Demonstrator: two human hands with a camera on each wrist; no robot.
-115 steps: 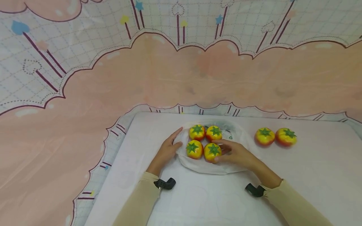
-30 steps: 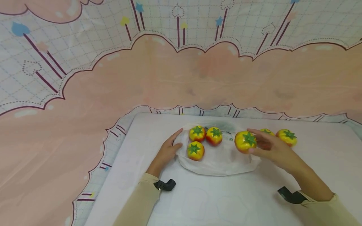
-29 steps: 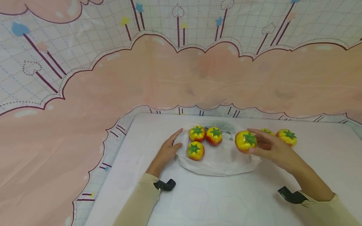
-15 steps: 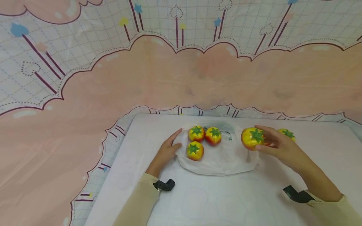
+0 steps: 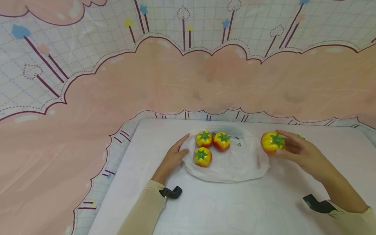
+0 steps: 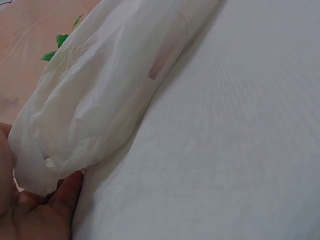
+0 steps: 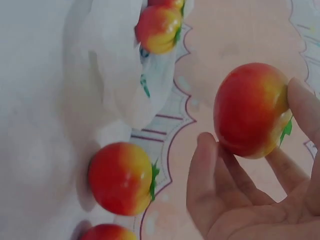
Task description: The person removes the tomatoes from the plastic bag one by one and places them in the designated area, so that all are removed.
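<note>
Between thumb and fingers, the right hand (image 5: 305, 156) pinches a red-and-yellow tomato-like fruit (image 5: 271, 143), raised beyond the right edge of a white plastic bag (image 5: 229, 169). In the right wrist view this held fruit (image 7: 252, 110) hangs above the table, apart from two others (image 7: 120, 178). Three similar fruits (image 5: 202, 157) sit on the bag's left part. The left hand (image 5: 171, 161) is at the bag's left edge; in the left wrist view its fingers (image 6: 67, 195) lie under the bag's rim (image 6: 37, 170), thumb side partly out of frame.
Behind the right hand, the two fruits on the table are mostly hidden in the head view. The white table (image 5: 164, 124) ends at its back edge against a pink patterned cloth (image 5: 176, 85), which also hangs along the left side.
The right hand has lifted one fruit off the bag and moved it right, past the bag's edge. Three fruits are left on the bag instead of several. The left hand has stayed in place.
</note>
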